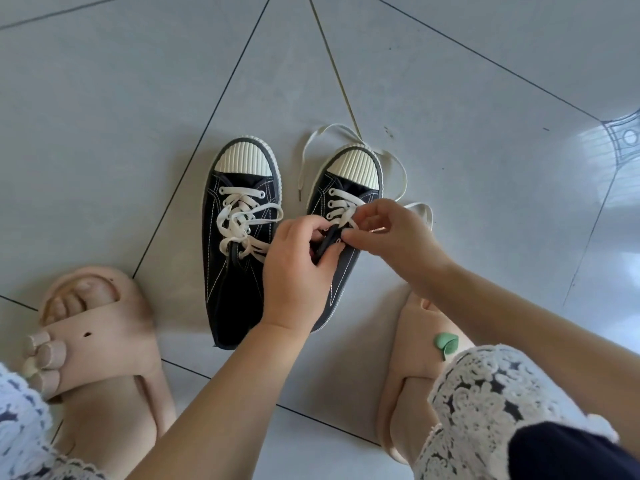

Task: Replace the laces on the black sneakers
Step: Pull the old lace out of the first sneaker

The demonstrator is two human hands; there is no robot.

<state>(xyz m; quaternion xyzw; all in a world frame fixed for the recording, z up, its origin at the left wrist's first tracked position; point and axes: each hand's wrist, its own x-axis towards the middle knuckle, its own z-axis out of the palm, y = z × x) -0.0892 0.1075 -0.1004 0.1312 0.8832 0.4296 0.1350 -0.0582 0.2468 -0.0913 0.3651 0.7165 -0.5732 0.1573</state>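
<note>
The two hands are hiding the middle of the right black sneaker (341, 284), so its upper eyelets are hard to make out. The left hand (294, 265) is curling its fingers round the sneaker's opening edge, while the right hand (391, 233), close beside it, is pinching the white lace (346, 196) between thumb and fingertips. The loose end of the flat lace is looping past the ribbed cream toe cap. The left black sneaker (235, 289), made of stitched canvas, is lying alongside on the glossy tiled floor (104, 133), already laced.
</note>
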